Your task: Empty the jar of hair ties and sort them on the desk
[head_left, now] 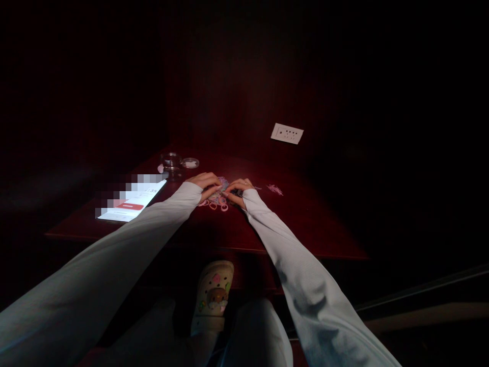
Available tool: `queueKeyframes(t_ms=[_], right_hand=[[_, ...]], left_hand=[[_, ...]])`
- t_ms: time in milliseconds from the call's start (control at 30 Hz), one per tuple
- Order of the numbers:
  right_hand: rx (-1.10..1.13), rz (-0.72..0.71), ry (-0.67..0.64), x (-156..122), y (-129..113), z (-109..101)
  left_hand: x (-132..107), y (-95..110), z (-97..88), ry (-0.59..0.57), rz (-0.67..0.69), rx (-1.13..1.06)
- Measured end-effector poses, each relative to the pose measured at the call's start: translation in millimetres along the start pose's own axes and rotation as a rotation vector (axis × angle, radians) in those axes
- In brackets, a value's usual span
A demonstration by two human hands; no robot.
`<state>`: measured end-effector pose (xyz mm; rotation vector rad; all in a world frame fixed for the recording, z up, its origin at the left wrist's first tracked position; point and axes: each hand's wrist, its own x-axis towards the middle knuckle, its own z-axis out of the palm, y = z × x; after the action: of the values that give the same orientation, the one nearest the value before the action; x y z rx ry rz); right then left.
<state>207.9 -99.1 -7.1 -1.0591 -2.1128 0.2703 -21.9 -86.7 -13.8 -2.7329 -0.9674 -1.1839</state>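
Head view, very dim: the left hand (204, 182) and the right hand (237, 189) meet fingertip to fingertip over a dark red surface (237, 234). Both pinch a small purplish cluster (223, 182) of elastic loops, held just above it. More loose loops (215, 205), pink and lilac, lie in a pile on the surface directly under the hands. Judging by this, the step is fine work on the pinched cluster. It would likely go best with the wrists resting on the surface, one hand anchoring while the other teases a single loop free, so the pile beneath is not scattered. A lit phone (132, 202) lies to the left, with a glass jar (170, 164) and a pale lid (190, 163) behind the hands. With light this poor, slow moves would suit.
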Motion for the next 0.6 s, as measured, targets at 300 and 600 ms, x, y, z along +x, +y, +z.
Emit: queueKeyframes(t_ms=[300, 600], right_hand=[[-0.379, -0.078, 0.049, 2, 9, -18], [-0.446, -0.036, 0.084, 2, 25, -32]], left_hand=[[2, 15, -6.7, -0.031, -0.058, 0.023], [0, 16, -5.1, -0.034, -0.069, 0.061]])
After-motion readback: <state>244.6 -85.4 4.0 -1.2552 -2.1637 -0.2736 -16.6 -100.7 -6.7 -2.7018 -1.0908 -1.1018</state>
